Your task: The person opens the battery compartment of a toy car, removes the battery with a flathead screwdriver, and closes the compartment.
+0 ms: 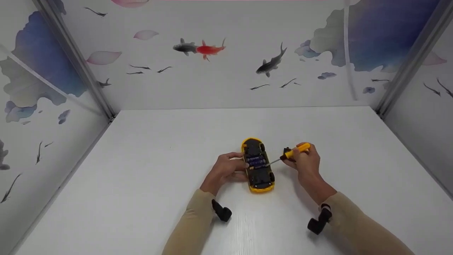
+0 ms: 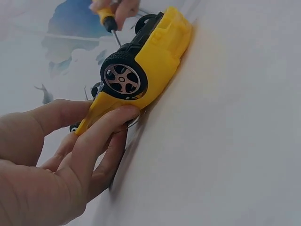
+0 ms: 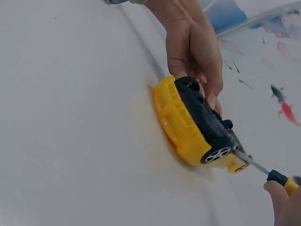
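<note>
A yellow toy car point(image 1: 262, 190) lies upside down on the white table, its black underside point(image 1: 261, 176) facing up. Blue batteries point(image 1: 255, 161) show in the opened compartment at its middle. My left hand point(image 1: 226, 168) grips the car's left side between thumb and fingers, as the left wrist view also shows near a wheel point(image 2: 122, 79). A screwdriver point(image 1: 297, 151) with a yellow handle is in my right hand point(image 1: 307, 161). Its metal shaft points left, with the tip at the compartment's right edge. By the right fingers is a small black piece point(image 1: 286, 150); whether they hold it, I cannot tell.
The white table point(image 1: 152, 170) extends around both hands. Printed panels with fish and petals point(image 1: 226, 81) enclose it at the back and sides, with metal posts point(image 1: 76, 60) at the corners. Black wrist devices point(image 1: 223, 211) sit at both sleeve cuffs.
</note>
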`<state>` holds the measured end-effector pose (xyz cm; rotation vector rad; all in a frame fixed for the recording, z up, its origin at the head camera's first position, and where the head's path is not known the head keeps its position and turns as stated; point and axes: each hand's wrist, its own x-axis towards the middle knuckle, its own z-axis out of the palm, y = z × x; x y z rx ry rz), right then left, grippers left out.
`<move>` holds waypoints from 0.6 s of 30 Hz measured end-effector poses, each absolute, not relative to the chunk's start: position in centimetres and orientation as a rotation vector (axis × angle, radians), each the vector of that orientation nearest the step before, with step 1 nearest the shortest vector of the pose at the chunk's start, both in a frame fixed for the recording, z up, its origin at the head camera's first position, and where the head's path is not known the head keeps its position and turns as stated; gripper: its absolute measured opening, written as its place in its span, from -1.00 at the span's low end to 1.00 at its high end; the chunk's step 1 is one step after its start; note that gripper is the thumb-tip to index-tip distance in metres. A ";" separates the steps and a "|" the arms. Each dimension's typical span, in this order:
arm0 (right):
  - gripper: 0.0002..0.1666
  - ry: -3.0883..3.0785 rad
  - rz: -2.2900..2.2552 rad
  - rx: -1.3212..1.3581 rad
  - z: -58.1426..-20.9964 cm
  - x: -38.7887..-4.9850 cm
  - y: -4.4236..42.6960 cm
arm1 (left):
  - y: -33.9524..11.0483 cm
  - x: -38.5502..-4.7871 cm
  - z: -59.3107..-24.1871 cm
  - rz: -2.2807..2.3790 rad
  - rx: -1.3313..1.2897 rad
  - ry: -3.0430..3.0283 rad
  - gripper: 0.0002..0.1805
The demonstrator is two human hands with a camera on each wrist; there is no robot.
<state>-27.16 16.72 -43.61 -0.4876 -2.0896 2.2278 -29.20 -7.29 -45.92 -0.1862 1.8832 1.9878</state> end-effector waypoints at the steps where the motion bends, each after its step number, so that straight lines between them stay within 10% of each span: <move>1: -0.56 -2.050 2.290 -0.545 -43.7 -27.3 17.0 | -7.3 -29.3 -45.9 1.984 -0.189 1.881 -0.36; 18: -0.48 -2.314 2.081 -0.236 -40.5 -27.5 19.2 | -7.5 -29.4 -46.0 2.022 -0.203 1.806 -0.33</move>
